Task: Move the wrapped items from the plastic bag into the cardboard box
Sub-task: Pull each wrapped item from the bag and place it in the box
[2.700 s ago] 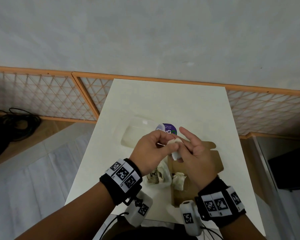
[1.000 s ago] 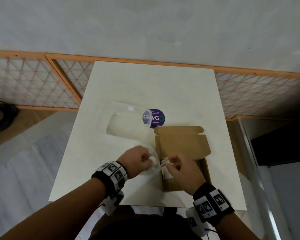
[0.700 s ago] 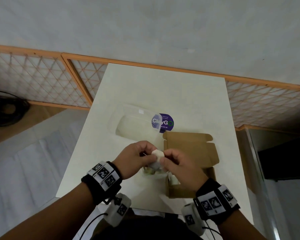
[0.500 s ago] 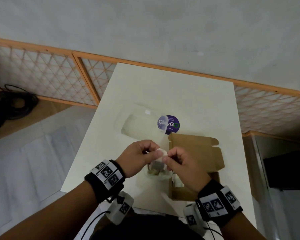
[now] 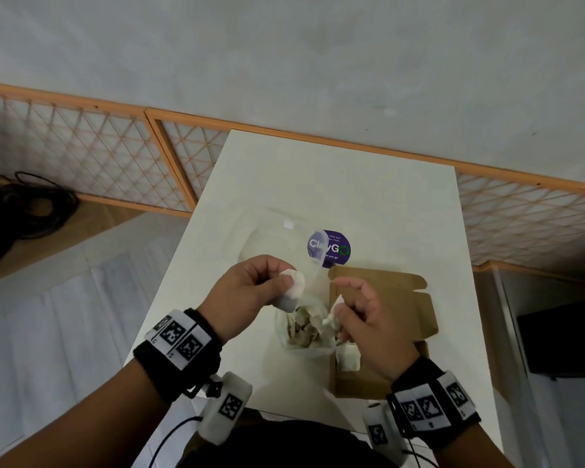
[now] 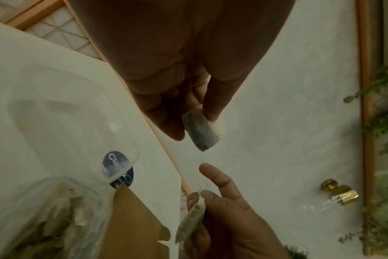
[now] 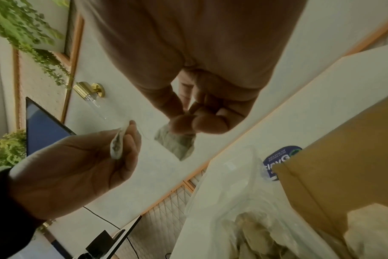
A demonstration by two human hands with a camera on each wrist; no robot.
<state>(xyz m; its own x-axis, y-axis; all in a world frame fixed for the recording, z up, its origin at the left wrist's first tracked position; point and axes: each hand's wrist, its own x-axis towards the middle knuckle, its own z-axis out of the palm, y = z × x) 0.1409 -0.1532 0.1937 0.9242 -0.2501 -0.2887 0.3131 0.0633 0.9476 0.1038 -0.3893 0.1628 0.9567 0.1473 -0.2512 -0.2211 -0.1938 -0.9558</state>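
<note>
Above the table, my left hand (image 5: 284, 283) pinches a small white wrapped item (image 5: 293, 291), also seen as the wrapped item (image 6: 200, 131) in the left wrist view. My right hand (image 5: 339, 309) pinches a second wrapped item (image 5: 332, 315), shown in the right wrist view as the wrapped item (image 7: 175, 142). Under both hands sits the clear plastic bag (image 5: 284, 336), open and holding several wrapped items. To its right stands the brown cardboard box (image 5: 355, 386), lid (image 5: 389, 298) folded back. One wrapped item (image 5: 348, 359) lies inside the box.
A clear plastic tub (image 5: 271, 238) lies on the white table (image 5: 318, 170) behind the bag, next to a round purple sticker (image 5: 335, 249). Lattice panels (image 5: 81, 157) line the wall. Black cables (image 5: 24, 211) lie on the floor at the left.
Half a second ago my hands met over the bag around a white bundle. They have drawn apart, and each holds its own wrapped item.
</note>
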